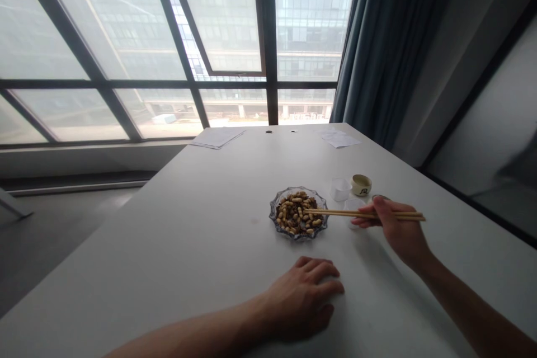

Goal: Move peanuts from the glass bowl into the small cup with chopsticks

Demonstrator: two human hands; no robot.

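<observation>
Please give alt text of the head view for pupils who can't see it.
A person's right hand holds chopsticks pointed at peanuts in a glass bowl on a white table; the left hand rests in front. Clear cups and a small cup stand right of the bowl, with windows and a curtain behind.

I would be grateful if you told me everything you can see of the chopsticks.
The chopsticks are a slim, light-brown pair that look wooden. The right hand grips them, their rear ends jutting out past it. They lie nearly level across the picture, close together, slightly separated near the hand. Their narrow tips reach over the rim of the clear, scalloped glass bowl to the unshelled peanuts; whether they pinch one is too small to tell.
</observation>
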